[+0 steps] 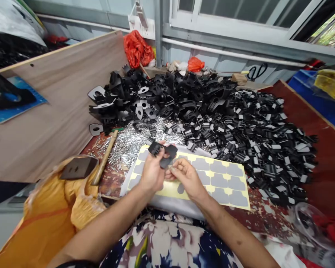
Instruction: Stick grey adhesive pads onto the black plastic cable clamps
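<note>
Wears patterned clothing (167, 242) in dark blue and off-white closest to the camera, with both bare forearms stretched forward above it. Holds a black plastic piece (169, 152) with a toothed end in the left hand (153, 171), thumb laid across it, and has it raised over the left part of a yellow sheet (219, 181). Has the right hand (188, 176) just beside the piece, thumb and fingertips drawn close together near its lower edge. Cannot tell of anything small pinched between those fingertips, nor of contact between them and the piece.

Has the sheet, with its rows of grey shapes, laid on pale grey cloth (173, 204) along the near edge of a worn reddish tabletop (111, 186). Has shiny metal pins (123, 149) scattered thickly beyond the sheet's left end, and a wooden-handled tool (104, 160) slanting beside them. Further left, has a dark block (79, 167) resting on orange-yellow fabric (48, 223).

Faces, beyond the sheet, a wide heap of large black pieces (167, 93), merging on the right into smaller black pieces (245, 137) with light grey patches. Has a crumpled red plastic bag (138, 48) at the far side, and a wooden board (58, 100) standing along the left.
</note>
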`<control>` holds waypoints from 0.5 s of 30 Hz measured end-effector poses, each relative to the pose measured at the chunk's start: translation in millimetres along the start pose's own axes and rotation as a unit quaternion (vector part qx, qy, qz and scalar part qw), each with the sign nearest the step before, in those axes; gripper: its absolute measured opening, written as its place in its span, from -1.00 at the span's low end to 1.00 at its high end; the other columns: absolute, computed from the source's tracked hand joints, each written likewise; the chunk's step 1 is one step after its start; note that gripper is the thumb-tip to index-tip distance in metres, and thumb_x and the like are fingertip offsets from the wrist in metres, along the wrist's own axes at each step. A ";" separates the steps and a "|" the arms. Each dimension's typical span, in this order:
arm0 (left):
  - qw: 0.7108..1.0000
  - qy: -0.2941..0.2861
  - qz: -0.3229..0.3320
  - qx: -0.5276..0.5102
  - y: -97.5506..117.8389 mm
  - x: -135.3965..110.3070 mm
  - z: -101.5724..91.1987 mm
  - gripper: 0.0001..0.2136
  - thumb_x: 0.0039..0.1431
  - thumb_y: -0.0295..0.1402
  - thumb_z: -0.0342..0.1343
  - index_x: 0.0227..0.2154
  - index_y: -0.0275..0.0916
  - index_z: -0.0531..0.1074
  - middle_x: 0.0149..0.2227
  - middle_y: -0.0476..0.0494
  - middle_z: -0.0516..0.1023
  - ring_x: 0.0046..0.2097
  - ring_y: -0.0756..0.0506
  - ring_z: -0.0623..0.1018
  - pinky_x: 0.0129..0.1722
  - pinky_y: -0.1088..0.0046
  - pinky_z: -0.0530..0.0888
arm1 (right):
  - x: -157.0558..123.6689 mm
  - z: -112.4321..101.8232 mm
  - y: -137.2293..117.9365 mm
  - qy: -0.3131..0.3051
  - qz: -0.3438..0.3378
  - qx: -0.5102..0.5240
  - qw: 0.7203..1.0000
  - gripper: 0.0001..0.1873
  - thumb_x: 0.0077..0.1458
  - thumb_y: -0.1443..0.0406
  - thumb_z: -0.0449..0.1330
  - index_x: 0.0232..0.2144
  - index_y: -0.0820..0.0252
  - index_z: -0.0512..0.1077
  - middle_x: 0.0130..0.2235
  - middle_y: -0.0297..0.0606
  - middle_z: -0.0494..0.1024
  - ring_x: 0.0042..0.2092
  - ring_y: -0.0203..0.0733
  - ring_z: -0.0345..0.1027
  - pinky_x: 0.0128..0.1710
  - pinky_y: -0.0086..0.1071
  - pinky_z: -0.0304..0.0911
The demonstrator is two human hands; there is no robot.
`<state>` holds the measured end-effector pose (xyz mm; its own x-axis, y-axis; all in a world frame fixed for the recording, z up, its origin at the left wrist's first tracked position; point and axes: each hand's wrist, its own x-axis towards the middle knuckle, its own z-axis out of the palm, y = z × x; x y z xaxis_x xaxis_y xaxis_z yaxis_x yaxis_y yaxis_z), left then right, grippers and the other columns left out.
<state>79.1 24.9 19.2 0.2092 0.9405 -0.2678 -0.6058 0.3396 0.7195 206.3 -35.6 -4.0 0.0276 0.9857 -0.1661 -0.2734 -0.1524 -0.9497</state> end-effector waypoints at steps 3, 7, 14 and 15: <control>1.000 0.019 0.000 0.023 25.1 7.6 -27.9 -0.63 0.02 -0.32 0.49 -0.13 -0.20 0.52 -0.34 -0.06 0.54 -0.22 -0.13 0.63 -0.22 0.31 0.66 | -12.0 -24.4 2.6 0.077 -0.059 -0.121 0.988 -0.72 0.20 0.05 0.33 -0.21 0.07 0.42 -0.33 -0.30 0.61 -0.30 -0.18 0.52 -0.25 -0.31 0.46; 0.989 -0.025 -0.074 0.124 37.4 13.6 -48.3 -0.73 0.04 -0.43 0.42 -0.18 -0.32 0.55 -0.20 -0.23 0.57 -0.25 -0.12 0.60 -0.37 0.37 0.66 | -18.5 -36.1 7.3 0.070 -0.136 -0.314 0.937 -0.85 0.31 0.26 0.13 -0.21 0.08 0.51 -0.17 -0.20 0.64 -0.11 -0.08 0.52 -0.07 -0.19 0.43; 0.973 -0.063 -0.115 0.188 11.1 46.4 -33.9 -0.50 -0.02 -0.59 0.36 -0.01 -0.10 0.42 -0.29 -0.01 0.40 -0.44 0.03 0.47 -0.52 0.48 0.59 | -20.7 -18.0 25.3 -0.013 -0.132 -0.372 0.919 -0.80 0.25 0.34 0.14 -0.17 0.07 0.56 -0.01 -0.16 0.66 0.08 0.01 0.47 0.13 -0.01 0.36; 0.972 -0.063 -0.120 0.192 9.4 51.2 -33.4 -0.52 -0.03 -0.58 0.37 -0.04 -0.12 0.41 -0.29 -0.01 0.39 -0.45 0.03 0.47 -0.53 0.48 0.59 | -20.8 -20.4 21.5 -0.039 -0.104 -0.341 0.933 -0.82 0.28 0.29 0.15 -0.16 0.07 0.56 -0.02 -0.16 0.67 0.08 0.00 0.49 0.13 -0.02 0.37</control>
<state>58.5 75.8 -9.2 0.4169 0.8191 -0.3940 -0.2022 0.5061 0.8384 219.5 -60.8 -26.4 -0.0657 0.9972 0.0346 0.4073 0.0584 -0.9114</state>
